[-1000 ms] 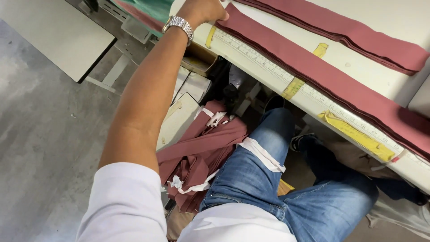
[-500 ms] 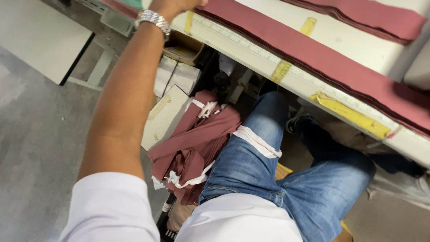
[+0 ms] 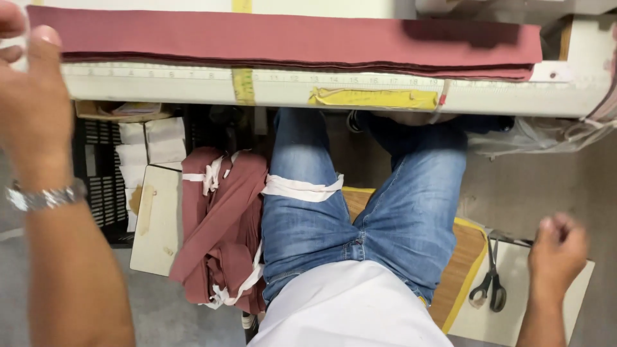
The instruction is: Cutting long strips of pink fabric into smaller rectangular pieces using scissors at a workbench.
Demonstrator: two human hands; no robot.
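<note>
Below, nearest the camera, the person sat in a white shirt [image 3: 350, 308] and blue jeans [image 3: 366, 212] on a wooden seat with a yellow edge [image 3: 466, 257]. The right hand [image 3: 556, 254] hung low at the right, fingers curled loosely into a half-closed fist and holding nothing, just beside black-handled scissors [image 3: 490, 283] that lay on a pale board [image 3: 514, 321]. Left of the thigh, a bundle of maroon fabric strips tied with white tape [image 3: 222, 225] draped over another pale board [image 3: 154, 218], with stacked white cartons [image 3: 148, 144] beyond it. Farther up, the left hand [image 3: 32, 96], a metal watch [image 3: 45, 196] on its wrist, was raised at the left end of the white table [image 3: 321, 90], fingers spread open and gripping nothing; whether it touched the table's edge I cannot tell. The long folded stack of maroon fabric [image 3: 289, 42] lay flat along the table, its left end just beside that hand's fingertips, above yellow tape patches [image 3: 373, 97].
</note>
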